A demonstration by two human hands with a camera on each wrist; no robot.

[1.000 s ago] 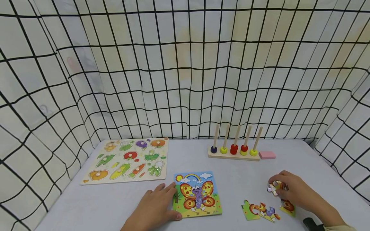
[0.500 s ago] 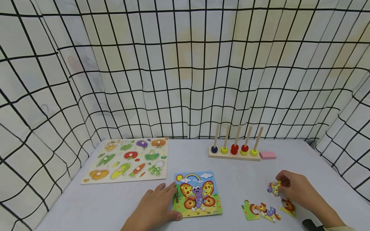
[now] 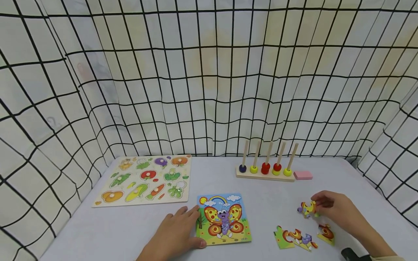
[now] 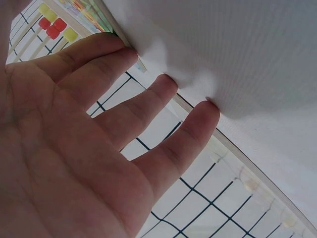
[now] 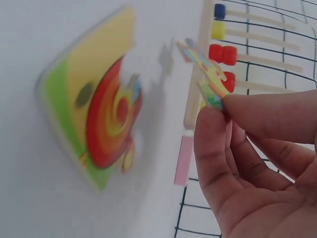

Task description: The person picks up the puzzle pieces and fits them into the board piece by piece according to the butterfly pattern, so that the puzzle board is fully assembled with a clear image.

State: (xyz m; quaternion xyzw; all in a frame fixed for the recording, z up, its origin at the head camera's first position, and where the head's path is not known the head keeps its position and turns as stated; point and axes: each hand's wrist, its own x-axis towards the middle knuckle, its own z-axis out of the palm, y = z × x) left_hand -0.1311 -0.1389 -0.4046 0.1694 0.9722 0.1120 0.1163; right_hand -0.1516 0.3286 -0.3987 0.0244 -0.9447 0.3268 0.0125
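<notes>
My right hand [image 3: 341, 214] pinches a small jigsaw piece [image 3: 307, 209] between thumb and fingers. Its face is yellow with red spots and a purple tip. In the right wrist view the piece [image 5: 210, 69] shows nearly edge-on, above the table. Straight, spread fingers of my left hand [image 3: 174, 232] rest on the table at the left edge of a square butterfly puzzle [image 3: 225, 223], with the thumb at its lower left corner. Near my right hand lie a corner piece with a red-orange swirl [image 3: 326, 233], a green piece [image 3: 283, 237] and a purple-and-orange piece [image 3: 304, 240].
A vegetable peg board [image 3: 143, 181] lies at the back left. The wooden bead stacker [image 3: 264, 175] stands at the back right, a pink block [image 3: 303, 175] beside it. Black netting [image 3: 215, 90] over white cloth encloses the table's back and sides.
My right hand has shifted slightly, turning the pinched piece so more of its yellow face shows and its purple tip points left. My left hand and the butterfly puzzle stay put.
</notes>
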